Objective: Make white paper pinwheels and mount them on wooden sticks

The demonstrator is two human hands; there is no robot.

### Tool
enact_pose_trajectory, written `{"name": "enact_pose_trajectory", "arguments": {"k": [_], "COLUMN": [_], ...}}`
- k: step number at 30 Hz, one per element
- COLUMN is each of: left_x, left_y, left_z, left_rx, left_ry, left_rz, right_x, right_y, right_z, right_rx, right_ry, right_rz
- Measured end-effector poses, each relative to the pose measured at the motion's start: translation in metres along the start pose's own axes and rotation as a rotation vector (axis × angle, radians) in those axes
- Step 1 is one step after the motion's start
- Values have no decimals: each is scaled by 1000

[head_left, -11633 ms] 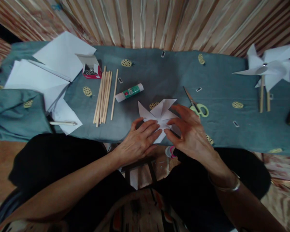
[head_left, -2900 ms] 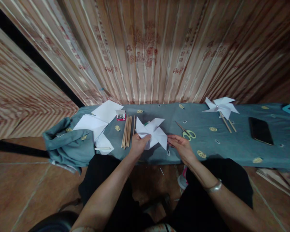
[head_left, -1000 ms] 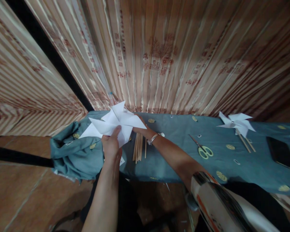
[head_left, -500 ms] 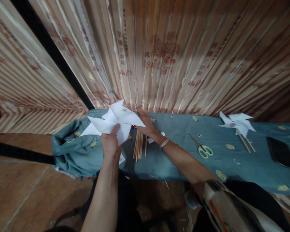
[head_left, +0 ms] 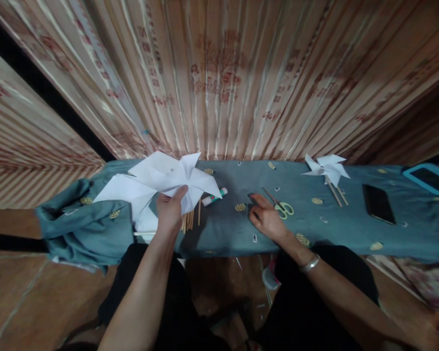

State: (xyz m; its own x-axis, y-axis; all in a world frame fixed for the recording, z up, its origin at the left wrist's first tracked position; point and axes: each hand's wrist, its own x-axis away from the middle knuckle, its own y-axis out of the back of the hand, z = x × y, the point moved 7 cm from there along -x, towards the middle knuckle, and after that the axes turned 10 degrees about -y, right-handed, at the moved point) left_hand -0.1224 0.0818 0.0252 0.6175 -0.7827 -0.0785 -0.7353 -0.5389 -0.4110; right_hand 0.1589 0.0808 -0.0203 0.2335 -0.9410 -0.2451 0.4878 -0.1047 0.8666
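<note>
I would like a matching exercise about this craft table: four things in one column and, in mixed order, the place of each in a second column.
Things:
1. loose paper pinwheel
2. scissors
3. glue stick
4. black phone

Places:
A. flat on the cloth, to the right of the pinwheel on sticks
B. held up by the left hand
C. close beside the right hand
D. on the cloth, between the two hands

Pairs: 1-B, 2-C, 3-D, 4-A.

Bare cloth (head_left: 346, 228) lies open between the scissors (head_left: 284, 209) and the phone (head_left: 378, 204).
</note>
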Motion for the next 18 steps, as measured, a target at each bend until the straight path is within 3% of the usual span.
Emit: {"name": "enact_pose_trajectory", "arguments": {"k": [4, 11, 18], "left_x": [11, 20, 35], "left_y": [-8, -11, -19], "left_z": [17, 33, 47], "left_rx": [-46, -85, -110], "left_ry": [37, 52, 158], "left_rz": [28, 107, 178], "right_x": [-2, -10, -14], "right_y": [3, 10, -5], "right_z": [4, -33, -21], "right_rx": [71, -164, -133], "right_ry": [15, -237, -265], "right_rz": [60, 178, 207]}}
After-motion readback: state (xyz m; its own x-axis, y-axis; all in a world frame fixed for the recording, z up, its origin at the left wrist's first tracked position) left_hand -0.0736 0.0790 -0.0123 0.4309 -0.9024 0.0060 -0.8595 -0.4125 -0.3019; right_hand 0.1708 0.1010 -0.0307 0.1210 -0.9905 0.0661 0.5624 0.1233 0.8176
